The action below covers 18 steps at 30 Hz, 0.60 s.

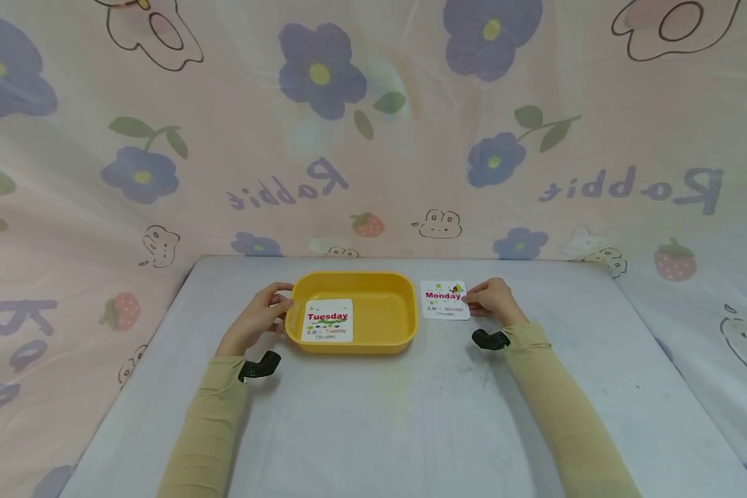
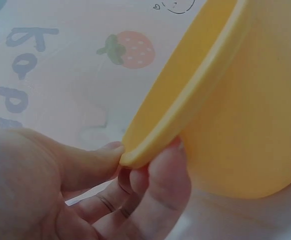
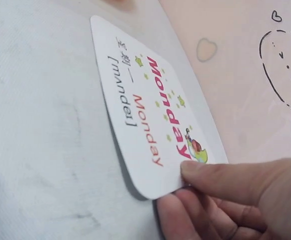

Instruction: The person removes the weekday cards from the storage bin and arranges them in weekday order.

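Note:
A yellow plastic tray (image 1: 382,318) stands toward the back of the white table. My left hand (image 1: 258,317) pinches its left rim; in the left wrist view the thumb lies on one side of the rim (image 2: 185,100) and the fingers on the other. Inside the tray, at its left end, lies a white card printed "Tuesday" (image 1: 328,332). To the right of the tray, my right hand (image 1: 492,299) pinches the right edge of a white "Monday" card (image 1: 443,311). The right wrist view shows the thumb on top of the Monday card (image 3: 130,105), fingers beneath.
The white table (image 1: 361,422) ends at a back edge just behind the tray. A patterned curtain (image 1: 398,152) with flowers, rabbits and strawberries hangs behind and at both sides. Each wrist carries a black camera mount (image 1: 260,366).

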Available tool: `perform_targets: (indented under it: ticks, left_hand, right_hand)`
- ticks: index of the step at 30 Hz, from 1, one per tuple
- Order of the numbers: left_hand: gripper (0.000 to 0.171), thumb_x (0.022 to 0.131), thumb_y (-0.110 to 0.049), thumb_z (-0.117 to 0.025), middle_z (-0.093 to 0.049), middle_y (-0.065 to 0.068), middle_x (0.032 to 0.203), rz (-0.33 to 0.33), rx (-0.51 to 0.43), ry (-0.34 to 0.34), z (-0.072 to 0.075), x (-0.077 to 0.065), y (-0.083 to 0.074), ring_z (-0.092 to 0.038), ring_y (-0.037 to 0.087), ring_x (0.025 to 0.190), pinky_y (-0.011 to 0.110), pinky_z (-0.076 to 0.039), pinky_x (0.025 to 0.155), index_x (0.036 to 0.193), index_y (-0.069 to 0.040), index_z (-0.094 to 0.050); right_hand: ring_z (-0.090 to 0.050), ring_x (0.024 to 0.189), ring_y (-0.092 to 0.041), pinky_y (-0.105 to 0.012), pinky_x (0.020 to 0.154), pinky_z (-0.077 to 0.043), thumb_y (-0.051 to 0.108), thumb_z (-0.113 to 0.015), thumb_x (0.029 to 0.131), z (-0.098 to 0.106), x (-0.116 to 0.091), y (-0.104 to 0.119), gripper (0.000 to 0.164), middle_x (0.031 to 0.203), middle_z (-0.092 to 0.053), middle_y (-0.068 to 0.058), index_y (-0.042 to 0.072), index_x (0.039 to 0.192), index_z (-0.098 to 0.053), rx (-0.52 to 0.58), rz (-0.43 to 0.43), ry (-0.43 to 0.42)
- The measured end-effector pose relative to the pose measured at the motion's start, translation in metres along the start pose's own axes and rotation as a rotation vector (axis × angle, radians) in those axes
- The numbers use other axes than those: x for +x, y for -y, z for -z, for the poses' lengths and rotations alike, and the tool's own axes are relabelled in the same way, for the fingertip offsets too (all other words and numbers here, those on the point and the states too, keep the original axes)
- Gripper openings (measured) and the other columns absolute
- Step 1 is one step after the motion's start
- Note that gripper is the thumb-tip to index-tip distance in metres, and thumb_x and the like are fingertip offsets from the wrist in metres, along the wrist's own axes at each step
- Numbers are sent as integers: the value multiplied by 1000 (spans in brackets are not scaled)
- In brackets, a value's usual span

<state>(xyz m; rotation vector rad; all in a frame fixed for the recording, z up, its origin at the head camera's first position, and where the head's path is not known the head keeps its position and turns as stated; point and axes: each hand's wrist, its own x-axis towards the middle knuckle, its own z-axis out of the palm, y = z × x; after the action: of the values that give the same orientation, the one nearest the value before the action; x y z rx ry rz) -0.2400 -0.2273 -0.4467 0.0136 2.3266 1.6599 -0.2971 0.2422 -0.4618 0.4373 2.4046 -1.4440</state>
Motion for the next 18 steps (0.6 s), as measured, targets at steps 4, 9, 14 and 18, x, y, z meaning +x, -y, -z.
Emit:
perform_targets:
  ticks: [4,9,14,18]
  left_hand:
    - [43,102,-13,-48,-52,20,106,5,5,-5,0,0,0,-56,24,77,31,-53,59,142,-7,-36]
    - [42,101,-12,-48,-51,20,105,3,-2,-3,-1,-1,0,-56,24,77,32,-54,59,141,-7,-37]
    - [42,101,-12,-49,-52,20,105,-9,-2,-2,-1,-1,1,-56,23,76,32,-54,59,141,-7,-37]
    - [42,101,-12,-49,-53,20,105,-8,5,-5,-1,0,2,-57,23,76,32,-54,59,141,-7,-38]
  right_hand:
    - [-62,57,-11,-25,59,-55,4,-70,85,1,-2,1,23,69,-64,-10,-11,102,-62,8,11,17]
    - [-62,56,-10,-26,59,-55,2,-70,84,0,2,-2,27,67,-64,-8,-11,107,-62,23,2,-3]
    - [-63,58,-11,-27,62,-55,6,-68,88,3,4,-4,31,69,-64,-6,-13,112,-60,39,17,33]
    - [-63,64,-11,-27,66,-55,8,-63,92,10,2,-3,37,75,-64,-6,-15,119,-55,114,18,88]
